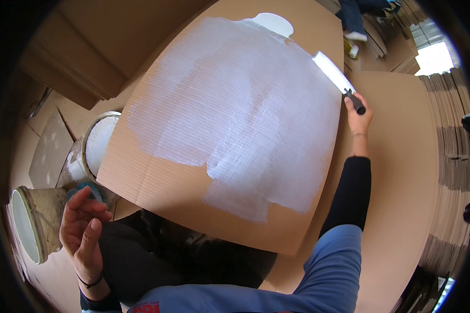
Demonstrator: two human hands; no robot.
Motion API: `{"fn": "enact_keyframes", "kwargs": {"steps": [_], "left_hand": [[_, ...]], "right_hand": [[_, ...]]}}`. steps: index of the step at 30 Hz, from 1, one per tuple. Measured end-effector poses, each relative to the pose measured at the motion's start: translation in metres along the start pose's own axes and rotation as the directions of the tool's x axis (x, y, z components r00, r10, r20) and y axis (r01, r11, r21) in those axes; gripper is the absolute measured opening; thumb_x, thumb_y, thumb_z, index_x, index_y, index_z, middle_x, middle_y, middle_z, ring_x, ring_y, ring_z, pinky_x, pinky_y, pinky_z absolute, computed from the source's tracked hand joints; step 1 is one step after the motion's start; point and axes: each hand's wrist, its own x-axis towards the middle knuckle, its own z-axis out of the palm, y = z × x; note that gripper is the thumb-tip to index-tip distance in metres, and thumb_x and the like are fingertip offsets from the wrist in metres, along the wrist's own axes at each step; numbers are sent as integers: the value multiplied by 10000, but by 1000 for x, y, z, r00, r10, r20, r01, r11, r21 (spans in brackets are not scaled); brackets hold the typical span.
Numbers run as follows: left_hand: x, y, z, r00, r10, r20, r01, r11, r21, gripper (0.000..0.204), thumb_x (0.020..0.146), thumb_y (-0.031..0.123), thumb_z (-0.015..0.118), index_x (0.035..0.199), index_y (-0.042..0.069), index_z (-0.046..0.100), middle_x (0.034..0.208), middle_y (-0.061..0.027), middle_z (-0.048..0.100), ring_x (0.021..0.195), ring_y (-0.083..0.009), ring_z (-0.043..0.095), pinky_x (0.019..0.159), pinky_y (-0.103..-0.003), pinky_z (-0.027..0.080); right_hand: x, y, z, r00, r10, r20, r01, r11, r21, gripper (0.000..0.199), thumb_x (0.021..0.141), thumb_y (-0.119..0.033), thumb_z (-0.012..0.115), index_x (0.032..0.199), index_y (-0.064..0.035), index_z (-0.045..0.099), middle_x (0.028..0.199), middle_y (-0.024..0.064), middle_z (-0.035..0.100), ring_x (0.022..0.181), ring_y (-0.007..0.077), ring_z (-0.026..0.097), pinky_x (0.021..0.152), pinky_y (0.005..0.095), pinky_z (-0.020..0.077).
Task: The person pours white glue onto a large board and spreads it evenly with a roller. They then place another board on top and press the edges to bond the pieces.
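Note:
A cardboard sheet (pixel 167 182) lies in front of me, much of it covered by a streaky white wet-looking coating (pixel 235 104). My right hand (pixel 359 116) is closed round the black handle of a paint roller (pixel 333 72). Its white sleeve rests at the sheet's right edge, beside the coating. At the sheet's far end is a rounded, solid white patch (pixel 273 24); whether it is poured liquid or an object, I cannot tell. My left hand (pixel 83 229) is raised at the lower left, fingers curved and apart, with nothing in it. It is nearest to a dirty bucket.
The dirty bucket (pixel 48 219) lies tipped at the left, near another bucket (pixel 102 143) with white contents or a white lid. More cardboard (pixel 397 156) extends to the right, beside tall stacks of cardboard (pixel 450 156). Brown boards (pixel 83 62) stand far left. Another person's leg (pixel 352 18) shows far right.

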Motion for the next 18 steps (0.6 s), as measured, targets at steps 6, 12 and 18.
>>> {"fn": "enact_keyframes", "kwargs": {"steps": [6,12,18], "left_hand": [[4,-6,-8,999,-4,40,6,999,-33,517,856,173,649,1295,-36,473,996,-76,621,871,-128,589,810,-256,471],[8,-14,-18,998,0,58,2,999,-37,506,861,162,645,1298,-29,475,1003,-67,628,879,-127,587,823,-254,464],[5,-12,-16,994,22,103,-10,993,-119,500,854,134,647,1294,-31,477,1003,-74,631,874,-128,587,819,-257,465]], "right_hand": [[-189,-36,-119,992,14,122,-24,996,83,277,845,-70,670,1107,-5,608,1100,100,618,1015,181,574,916,322,447],[-387,-166,-214,942,319,101,-333,929,164,305,784,-115,715,1048,-13,601,1110,156,605,1059,261,574,967,392,418],[-405,-173,-209,966,255,48,-259,957,133,302,808,-125,676,1070,-13,573,1171,189,578,1114,269,544,984,395,409]]}}
